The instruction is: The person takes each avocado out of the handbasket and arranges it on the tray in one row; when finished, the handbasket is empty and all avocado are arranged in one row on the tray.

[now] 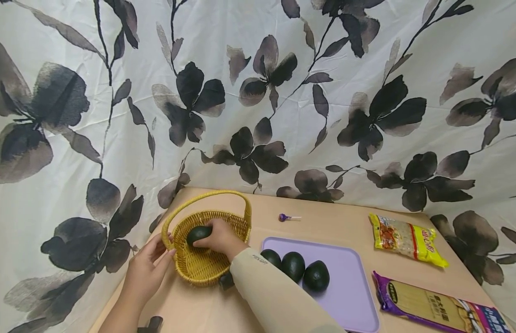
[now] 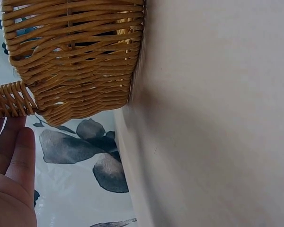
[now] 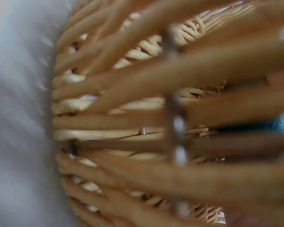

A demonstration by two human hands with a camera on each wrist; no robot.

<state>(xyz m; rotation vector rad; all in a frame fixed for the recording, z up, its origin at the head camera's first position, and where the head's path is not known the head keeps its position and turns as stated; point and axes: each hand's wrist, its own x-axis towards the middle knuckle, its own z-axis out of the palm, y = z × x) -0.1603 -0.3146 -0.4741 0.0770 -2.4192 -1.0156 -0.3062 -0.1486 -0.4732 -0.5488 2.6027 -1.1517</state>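
Note:
A yellow wicker basket [image 1: 205, 277] with an arched handle stands at the left of the table. My right hand [image 1: 222, 238] reaches inside it and grips a dark green avocado [image 1: 198, 235] low in the basket. My left hand [image 1: 147, 266] holds the basket at the foot of its handle, on the left side; in the left wrist view the fingers [image 2: 21, 156] touch the woven handle [image 2: 9, 100]. Three avocados [image 1: 317, 276] sit on a lilac tray [image 1: 349, 296], one partly covered by my right sleeve. Blurred wicker [image 3: 132, 118] fills most of the right wrist view, hiding the grip there.
A purple lollipop [image 1: 282, 217] lies behind the tray. To the right are a yellow food bag [image 1: 407, 239] and a long purple-edged noodle packet [image 1: 437, 303]. A floral curtain [image 1: 258, 106] hangs behind the table [image 1: 332, 226].

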